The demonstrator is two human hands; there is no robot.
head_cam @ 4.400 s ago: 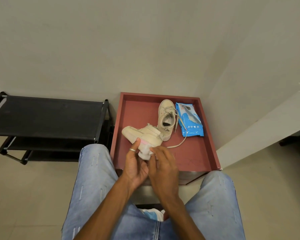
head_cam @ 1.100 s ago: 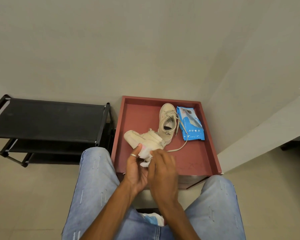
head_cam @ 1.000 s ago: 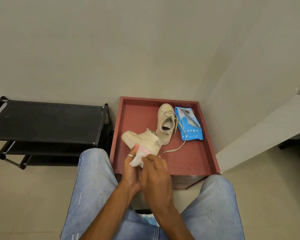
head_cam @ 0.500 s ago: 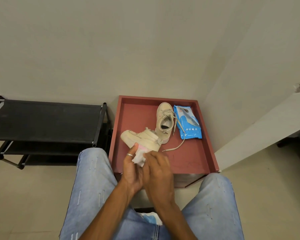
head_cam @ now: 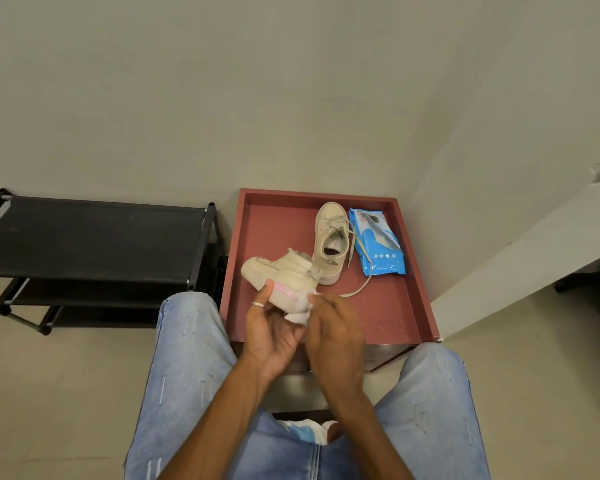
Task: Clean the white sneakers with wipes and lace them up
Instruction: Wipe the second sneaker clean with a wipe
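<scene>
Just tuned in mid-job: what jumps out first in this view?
At centre, the left hand grips a sneaker while the right hand presses a wipe against its sole edge. Behind them, a second sneaker and a blue wipes pack lie on the red tray.

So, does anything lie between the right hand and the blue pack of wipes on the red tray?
Only a loose beige lace of the second beige sneaker: it crosses the blue wipes pack's left edge and trails over the red tray toward the right hand.
</scene>
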